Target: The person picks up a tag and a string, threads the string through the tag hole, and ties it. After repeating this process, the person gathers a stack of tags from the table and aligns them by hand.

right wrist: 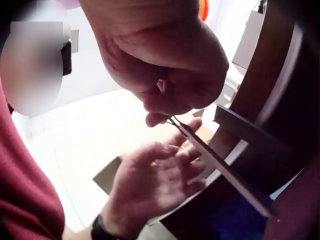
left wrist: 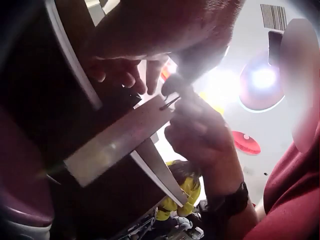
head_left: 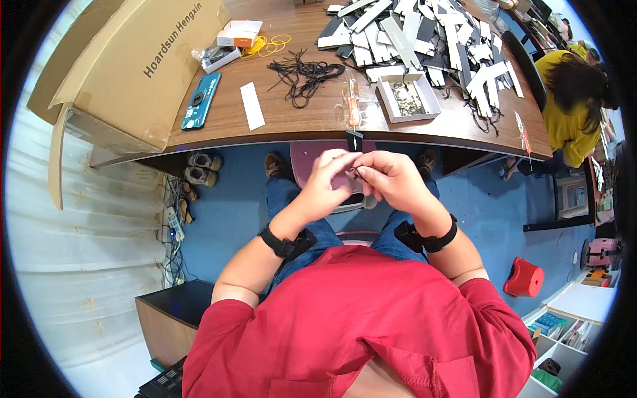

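Cord (left wrist: 170,103) pinched in my right hand (head_left: 395,180), flat strip tag (left wrist: 117,142) dangling right below it, long axis slanting downward, and my left hand (head_left: 322,187) hovers loose-fingered just to the left.

Bright fisheye head view, black rounded edges, shadowy wrist views, blown-out glare

Before you stands a brown wood-grain table (head_left: 292,121). On it lie tangled black cords (head_left: 305,74), a heap of flat black-and-white strips (head_left: 400,42), and a shallow white rectangular box (head_left: 415,117).
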Motion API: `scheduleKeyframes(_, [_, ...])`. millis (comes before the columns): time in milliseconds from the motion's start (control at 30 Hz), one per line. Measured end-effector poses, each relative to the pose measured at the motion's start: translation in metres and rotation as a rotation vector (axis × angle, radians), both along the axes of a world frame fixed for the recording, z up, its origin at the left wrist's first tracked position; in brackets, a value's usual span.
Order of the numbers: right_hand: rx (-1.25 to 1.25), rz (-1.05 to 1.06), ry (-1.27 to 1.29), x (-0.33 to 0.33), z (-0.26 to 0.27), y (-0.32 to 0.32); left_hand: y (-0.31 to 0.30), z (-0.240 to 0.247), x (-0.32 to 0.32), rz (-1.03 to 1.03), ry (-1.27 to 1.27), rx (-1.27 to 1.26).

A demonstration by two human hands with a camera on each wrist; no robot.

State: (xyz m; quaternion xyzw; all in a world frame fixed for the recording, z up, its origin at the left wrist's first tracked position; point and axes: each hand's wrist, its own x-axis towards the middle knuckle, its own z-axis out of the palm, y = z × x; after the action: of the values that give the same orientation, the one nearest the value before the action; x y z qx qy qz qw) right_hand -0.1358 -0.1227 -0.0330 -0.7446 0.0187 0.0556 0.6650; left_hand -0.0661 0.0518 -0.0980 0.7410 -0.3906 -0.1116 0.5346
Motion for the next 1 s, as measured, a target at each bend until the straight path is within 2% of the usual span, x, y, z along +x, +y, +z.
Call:
scheduleKeyframes(67, [0.13,0.023,-0.025,0.0,0.001,-0.001,-0.006,0.0,0.0,-0.203,0.034,-0.152])
scheduleKeyframes(133, [0.182,0.016,-0.046,0.0,0.004,-0.004,-0.006,0.002,-0.002,-0.316,0.462,-0.122])
scheduleKeyframes(167, [-0.132,-0.061,-0.249,0.001,0.003,-0.007,-0.006,0.003,-0.003,-0.37,0.677,-0.104])
scheduleKeyframes(200, [-0.644,-0.18,-0.684,0.005,0.007,-0.011,-0.006,0.001,-0.002,-0.41,0.697,-0.117])
scheduleKeyframes(267, [-0.922,-0.324,-0.722,0.005,0.017,-0.021,-0.003,0.006,-0.003,-0.489,0.741,-0.143])
scheduleKeyframes(300, [-0.849,-0.401,-0.669,0.008,0.016,-0.027,0.001,0.011,-0.005,-0.489,0.862,-0.075])
scheduleKeyframes(333, [-0.775,-0.475,-0.615,0.01,0.014,-0.034,0.002,0.014,-0.005,-0.483,0.879,-0.071])
scheduleKeyframes(367, [-0.527,-0.449,-0.503,0.008,0.018,-0.038,0.003,0.016,-0.005,-0.476,0.898,-0.066])
scheduleKeyframes(400, [-0.475,-0.465,-0.509,0.007,0.018,-0.038,0.003,0.019,-0.004,-0.47,0.912,-0.062])
scheduleKeyframes(467, [-0.372,-0.498,-0.525,0.006,0.013,-0.039,0.001,0.031,-0.008,-0.402,0.824,0.026])
scheduleKeyframes(500, [-0.16,-0.482,-0.488,0.006,0.002,-0.041,0.002,0.035,-0.007,-0.379,0.809,0.088])
scheduleKeyframes(600, [0.317,-0.364,-0.284,0.002,-0.003,-0.04,0.0,0.033,-0.01,-0.267,0.592,0.237])
scheduleKeyframes(667, [0.852,-0.143,-0.082,0.0,-0.003,-0.043,0.0,0.042,-0.011,-0.295,0.602,0.333])
scheduleKeyframes(700, [0.985,-0.101,-0.041,-0.001,-0.01,-0.045,0.002,0.045,-0.01,-0.313,0.585,0.363])
scheduleKeyframes(733, [1.002,-0.019,-0.007,-0.003,-0.011,-0.045,0.003,0.047,-0.009,-0.328,0.569,0.394])
scheduleKeyframes(800, [0.846,0.022,0.065,-0.001,-0.032,-0.047,0.004,0.049,-0.01,-0.333,0.557,0.388])
scheduleKeyframes(867, [0.27,-0.111,0.002,-0.005,-0.008,-0.02,0.003,0.053,-0.013,-0.299,0.55,0.348])
scheduleKeyframes(900, [0.153,0.008,-0.044,-0.004,-0.021,-0.02,0.003,0.052,-0.012,-0.296,0.521,0.337])
scheduleKeyframes(933, [-0.19,0.047,-0.217,-0.005,-0.017,-0.018,0.003,0.051,-0.011,-0.289,0.498,0.328])
scheduleKeyframes(1000, [-0.454,0.138,-0.352,-0.005,-0.003,-0.015,0.006,0.05,-0.004,-0.266,0.447,0.316])
